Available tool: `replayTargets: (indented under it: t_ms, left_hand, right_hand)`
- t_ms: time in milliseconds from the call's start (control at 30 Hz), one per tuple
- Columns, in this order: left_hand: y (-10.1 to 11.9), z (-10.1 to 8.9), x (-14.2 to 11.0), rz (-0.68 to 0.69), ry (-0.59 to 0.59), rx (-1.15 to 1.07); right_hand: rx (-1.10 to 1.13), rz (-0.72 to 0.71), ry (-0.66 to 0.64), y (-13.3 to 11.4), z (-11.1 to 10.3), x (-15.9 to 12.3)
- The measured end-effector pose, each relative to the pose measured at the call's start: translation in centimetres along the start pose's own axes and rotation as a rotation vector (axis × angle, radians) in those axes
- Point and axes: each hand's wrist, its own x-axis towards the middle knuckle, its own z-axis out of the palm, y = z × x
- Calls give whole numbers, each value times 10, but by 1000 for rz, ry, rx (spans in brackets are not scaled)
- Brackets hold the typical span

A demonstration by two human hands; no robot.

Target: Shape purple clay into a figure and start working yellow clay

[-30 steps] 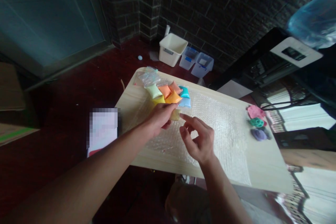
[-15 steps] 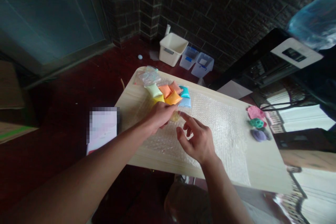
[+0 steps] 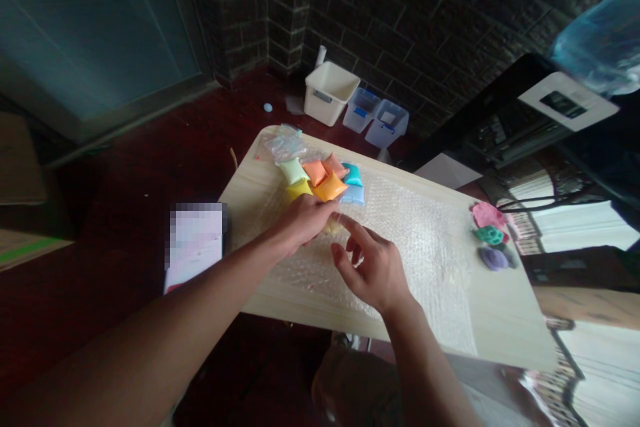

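Observation:
My left hand [image 3: 307, 219] is closed over a small pale-yellow lump [image 3: 333, 225], mostly hidden behind the fingers; whether it is clay or a bag cannot be made out. My right hand [image 3: 373, 265] is half curled with nothing in it, thumb and index finger apart. Its index fingertip reaches to the lump beside the left fingertips. Just beyond the left hand lie several soft coloured packets: a yellow packet [image 3: 299, 189], an orange-yellow packet [image 3: 330, 187], a pale green packet [image 3: 292, 171], an orange packet [image 3: 315, 172] and a light blue packet [image 3: 353, 195].
Bubble wrap [image 3: 415, 233] covers much of the table [image 3: 520, 320]. Crumpled clear bags [image 3: 286, 144] lie at the far left corner. Pink [image 3: 487, 215], green [image 3: 489, 235] and purple [image 3: 494, 257] shaped pieces sit near the right edge. A white basket [image 3: 325, 103] stands on the floor behind.
My right index finger has shifted slightly left and up, closer to the left fingertips. The left hand has hardly moved, and the packets lie as before.

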Motion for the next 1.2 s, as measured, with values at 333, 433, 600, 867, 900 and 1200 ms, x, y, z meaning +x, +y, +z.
replayTargets:
  t_ms: [333,433,600,867,900,1200]
  left_hand:
    - [-2,4,5,378,168,157]
    - [0,4,0,436,198,197]
    - [5,6,-10,577,220,278]
    - [3,3,-11,789,297,466]
    - [3,2,-12,817,297,487]
    - [-2,1,-17,907,246,533]
  right_hand:
    - [467,229,135,1,12,-1]
    - [781,323,132,1,14,0]
    - [1104,453,127,1,14,3]
    - [1207,590,129,-5,11,5]
    - [1242,611,114,-6,9,5]
    - [1252,657,-143,-2,-4,3]
